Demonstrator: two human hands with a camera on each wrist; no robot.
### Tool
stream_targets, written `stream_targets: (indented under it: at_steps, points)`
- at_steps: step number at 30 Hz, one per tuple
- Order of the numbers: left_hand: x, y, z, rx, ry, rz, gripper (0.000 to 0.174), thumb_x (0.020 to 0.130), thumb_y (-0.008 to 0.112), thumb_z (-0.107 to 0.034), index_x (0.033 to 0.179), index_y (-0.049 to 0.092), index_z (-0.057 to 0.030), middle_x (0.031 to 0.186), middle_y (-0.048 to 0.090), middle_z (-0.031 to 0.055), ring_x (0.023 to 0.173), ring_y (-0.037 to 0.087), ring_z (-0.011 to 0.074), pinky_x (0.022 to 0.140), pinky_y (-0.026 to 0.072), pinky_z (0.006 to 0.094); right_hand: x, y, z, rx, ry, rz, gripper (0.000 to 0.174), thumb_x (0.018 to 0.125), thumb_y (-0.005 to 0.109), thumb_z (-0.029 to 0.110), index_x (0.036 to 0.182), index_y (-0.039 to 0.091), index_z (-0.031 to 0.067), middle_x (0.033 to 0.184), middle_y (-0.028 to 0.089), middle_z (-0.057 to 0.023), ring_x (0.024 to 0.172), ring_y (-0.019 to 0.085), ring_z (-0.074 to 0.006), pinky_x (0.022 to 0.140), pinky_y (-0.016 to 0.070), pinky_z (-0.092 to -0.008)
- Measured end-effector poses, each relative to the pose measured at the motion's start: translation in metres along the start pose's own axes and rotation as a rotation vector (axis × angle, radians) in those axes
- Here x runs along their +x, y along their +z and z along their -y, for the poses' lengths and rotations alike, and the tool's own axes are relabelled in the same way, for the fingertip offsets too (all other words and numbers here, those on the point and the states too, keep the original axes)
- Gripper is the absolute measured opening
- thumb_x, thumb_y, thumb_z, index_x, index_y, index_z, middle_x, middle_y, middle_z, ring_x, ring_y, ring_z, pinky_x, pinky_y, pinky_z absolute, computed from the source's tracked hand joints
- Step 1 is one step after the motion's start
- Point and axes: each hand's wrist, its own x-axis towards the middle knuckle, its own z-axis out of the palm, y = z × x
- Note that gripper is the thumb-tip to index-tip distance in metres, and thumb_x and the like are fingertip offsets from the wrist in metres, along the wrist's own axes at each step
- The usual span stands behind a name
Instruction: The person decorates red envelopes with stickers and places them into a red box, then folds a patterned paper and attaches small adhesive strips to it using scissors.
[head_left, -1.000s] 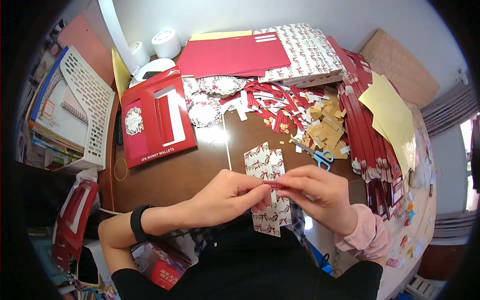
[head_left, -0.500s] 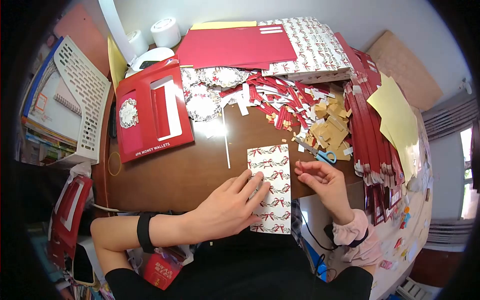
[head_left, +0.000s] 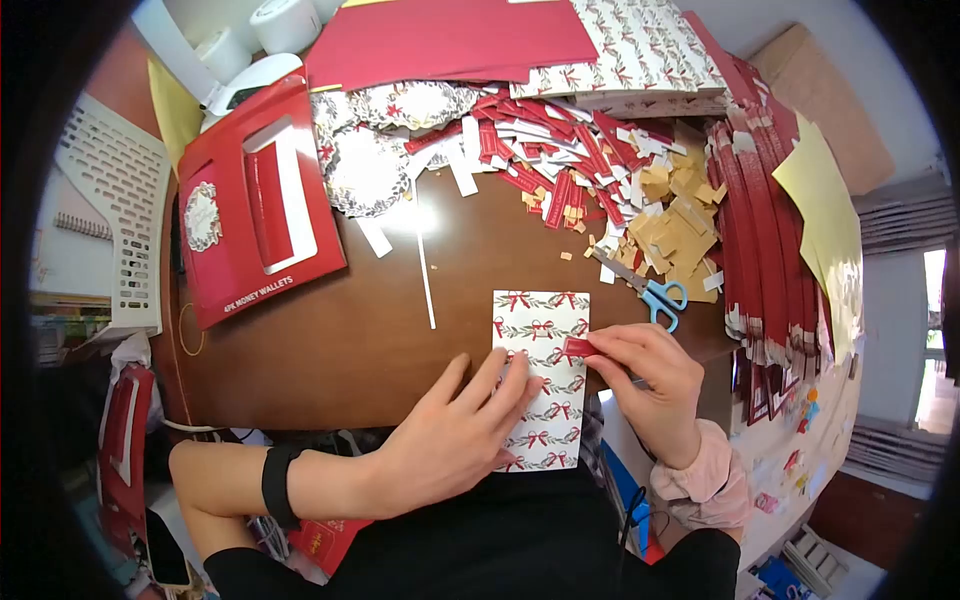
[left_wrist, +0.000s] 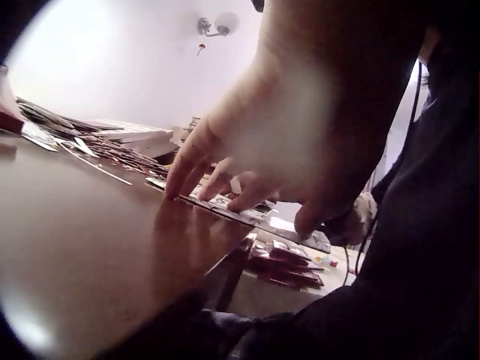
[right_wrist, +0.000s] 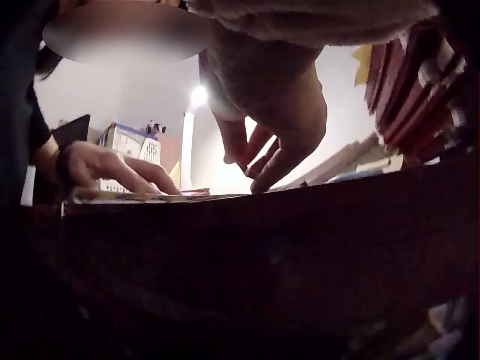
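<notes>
A white card (head_left: pixel 545 440) printed with rows of green garlands and red bows lies at the table's front edge, jutting past it toward the body. My left hand (head_left: pixel 440 425) rests on its left side, fingers extended and spread over the print. In the left wrist view, fingertips (left_wrist: pixel 174 187) of that hand press down on the card's edge. Between thumb and fingers my right hand (head_left: pixel 655 380) pinches a small red printed label (head_left: pixel 577 347), held at the card's right edge over the pattern. From the right wrist view, the right hand (right_wrist: pixel 277 112) points downward close to the tabletop.
Blue-handled scissors (head_left: pixel 662 300) lie beyond the right hand. Behind them are tan paper scraps (head_left: pixel 680 225) and a heap of red and white labels (head_left: pixel 560 150). A red money-wallet box (head_left: pixel 230 260) stands left; stacked red boxes (head_left: pixel 750 240) line the right. A white strip (head_left: pixel 427 280) lies mid-table.
Both hands first held the red label together above two overlapping patterned cards. The left hand then flattened onto the card, now a single neat rectangle, and the right hand brought the label left to its edge.
</notes>
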Motion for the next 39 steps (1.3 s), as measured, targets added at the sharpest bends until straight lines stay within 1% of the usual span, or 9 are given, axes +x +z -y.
stream_targets:
  at_steps: [1,3,4,7,9,14,18,29,39]
  points:
    - [0.0,0.0,-0.001,-0.004,0.013,0.019,0.075,0.08,0.073,-0.044,0.138,0.053,-0.0009,0.142,0.045,0.0192,0.13,0.044,0.0327,0.107,0.0383,0.0432,0.001,0.002,0.002,0.0,0.01,0.007,0.027,0.077,0.077,0.0,0.104,0.073,0.0013,0.096,0.072,-0.0098,0.088,0.068,-0.0257,0.075,0.0546,-0.0322]
    - [0.0,0.0,-0.002,-0.004,0.023,0.03,0.077,0.079,0.073,-0.044,0.139,0.052,-0.0003,0.141,0.046,0.0189,0.129,0.046,0.0311,0.106,0.0391,0.0428,0.004,0.006,0.005,-0.046,-0.068,0.037,0.025,0.075,0.08,-0.001,0.099,0.073,-0.0007,0.095,0.072,-0.0118,0.086,0.069,-0.0248,0.075,0.0544,-0.0328]
    - [0.0,-0.001,-0.002,0.018,0.03,0.029,0.077,0.08,0.072,-0.044,0.14,0.052,-0.0003,0.14,0.047,0.0192,0.129,0.046,0.0314,0.106,0.0394,0.0424,0.004,0.008,0.002,-0.056,-0.127,0.058,0.026,0.076,0.076,0.0,0.101,0.071,-0.0004,0.097,0.072,-0.0098,0.09,0.068,-0.027,0.076,0.0565,-0.0363]
    - [-0.001,0.001,-0.002,0.066,0.046,0.029,0.076,0.082,0.07,-0.044,0.141,0.05,-0.0002,0.139,0.048,0.02,0.127,0.047,0.0325,0.105,0.0411,0.0422,0.002,0.015,-0.002,-0.066,-0.178,0.086,0.028,0.074,0.076,-0.001,0.101,0.071,-0.0009,0.1,0.071,-0.0115,0.09,0.068,-0.029,0.076,0.0571,-0.0368]
    - [-0.001,0.0,-0.003,0.193,0.083,0.025,0.072,0.085,0.068,-0.043,0.14,0.051,-0.0001,0.139,0.05,0.0213,0.127,0.05,0.0344,0.104,0.0427,0.0436,0.001,0.018,-0.007,-0.062,-0.181,0.096,0.028,0.072,0.074,-0.002,0.1,0.071,-0.0017,0.101,0.07,-0.0128,0.091,0.068,-0.03,0.076,0.0576,-0.0373]
    - [0.001,-0.006,-0.002,0.206,0.111,0.033,0.059,0.09,0.06,-0.038,0.135,0.055,-0.0002,0.138,0.053,0.0231,0.126,0.053,0.0361,0.102,0.0455,0.0442,0.002,0.021,-0.014,-0.064,-0.267,0.086,0.029,0.07,0.07,0.0,0.099,0.072,-0.003,0.1,0.07,-0.0141,0.092,0.069,-0.0296,0.078,0.0577,-0.0369]
    - [0.001,-0.005,-0.002,0.229,0.119,0.025,0.051,0.091,0.057,-0.032,0.131,0.058,0.0001,0.137,0.053,0.0235,0.125,0.054,0.0361,0.102,0.0464,0.0438,0.004,0.021,-0.013,-0.053,-0.264,0.103,0.032,0.069,0.069,0.001,0.1,0.072,-0.0033,0.1,0.071,-0.0144,0.092,0.069,-0.0296,0.079,0.0578,-0.0366]
    - [0.003,-0.007,-0.003,0.208,0.112,0.049,0.053,0.09,0.06,-0.03,0.132,0.059,0.0016,0.136,0.054,0.024,0.125,0.055,0.0361,0.102,0.0464,0.0434,-0.002,0.022,-0.018,-0.029,-0.243,0.116,0.033,0.069,0.068,0.006,0.101,0.073,-0.0011,0.102,0.07,-0.0121,0.092,0.068,-0.0277,0.079,0.0571,-0.0357]
    - [0.005,-0.009,-0.002,0.219,0.131,0.052,0.047,0.091,0.057,-0.026,0.129,0.062,0.0013,0.134,0.056,0.024,0.123,0.057,0.0361,0.1,0.0483,0.0417,0.005,0.025,-0.018,0.004,-0.225,0.098,0.032,0.068,0.069,0.003,0.1,0.073,-0.0014,0.101,0.07,-0.0116,0.091,0.067,-0.0276,0.077,0.0562,-0.0349]
